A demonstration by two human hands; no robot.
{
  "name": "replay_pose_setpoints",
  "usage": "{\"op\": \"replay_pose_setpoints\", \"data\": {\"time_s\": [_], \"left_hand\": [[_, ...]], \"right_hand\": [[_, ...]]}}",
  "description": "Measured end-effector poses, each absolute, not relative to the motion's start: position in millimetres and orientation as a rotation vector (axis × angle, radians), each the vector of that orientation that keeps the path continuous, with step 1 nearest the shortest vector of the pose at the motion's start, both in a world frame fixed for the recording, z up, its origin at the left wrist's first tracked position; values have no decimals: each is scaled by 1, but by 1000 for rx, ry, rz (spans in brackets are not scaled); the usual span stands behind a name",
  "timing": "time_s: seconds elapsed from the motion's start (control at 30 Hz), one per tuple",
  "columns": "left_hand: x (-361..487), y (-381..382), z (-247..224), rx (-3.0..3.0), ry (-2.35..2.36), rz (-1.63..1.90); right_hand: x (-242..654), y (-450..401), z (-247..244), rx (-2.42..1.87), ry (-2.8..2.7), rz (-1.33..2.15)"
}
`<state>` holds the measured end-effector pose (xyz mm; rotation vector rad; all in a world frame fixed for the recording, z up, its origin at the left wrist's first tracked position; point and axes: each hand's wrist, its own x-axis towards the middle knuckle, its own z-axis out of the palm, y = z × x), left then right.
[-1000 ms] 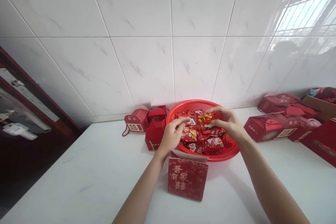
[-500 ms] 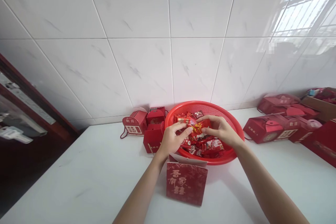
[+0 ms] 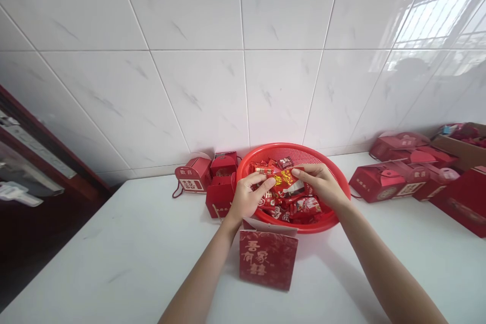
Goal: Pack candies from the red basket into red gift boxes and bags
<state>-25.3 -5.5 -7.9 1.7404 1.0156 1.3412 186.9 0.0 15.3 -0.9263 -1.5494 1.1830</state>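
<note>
Between both hands, a red candy packet (image 3: 287, 182) with yellow lettering is held stretched flat just above the basket's contents. My left hand (image 3: 248, 195) pinches its left end, thumb on top. At the packet's upper right corner, my right hand (image 3: 321, 182) grips with thumb and fingers. Below lie several red-wrapped candies (image 3: 306, 207) in a round red plastic basket (image 3: 281, 147). Close in front of the basket stands a red gift box (image 3: 268, 260) with gold characters, its top flaps raised; its inside is hidden from me.
Several small red boxes (image 3: 193, 174) stand left of the basket by the tiled wall (image 3: 197, 91). More red boxes (image 3: 379, 182) and a brown carton (image 3: 463, 149) sit to the right on the white table (image 3: 125, 243). The table's left edge borders a dark gap.
The candy packet has been raised a little and spread flatter between my hands, so more of its front shows. The camera view has shifted slightly.
</note>
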Motion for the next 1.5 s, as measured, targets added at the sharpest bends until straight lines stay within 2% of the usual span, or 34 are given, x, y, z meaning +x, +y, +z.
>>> {"op": "replay_pose_setpoints", "data": {"time_s": [0.57, 0.8, 1.03, 1.5], "left_hand": [[-26, -5, -8, 1733, 1037, 1333], [-28, -3, -13, 1634, 1027, 1368], [-31, -1, -17, 1477, 1029, 1423], [-31, 3, -23, 1670, 1134, 1469]], "right_hand": [[189, 1, 17, -945, -1663, 1058], [188, 2, 14, -908, -1504, 1173], [196, 14, 6, -1074, -1166, 968], [195, 14, 4, -1094, -1193, 904]]}}
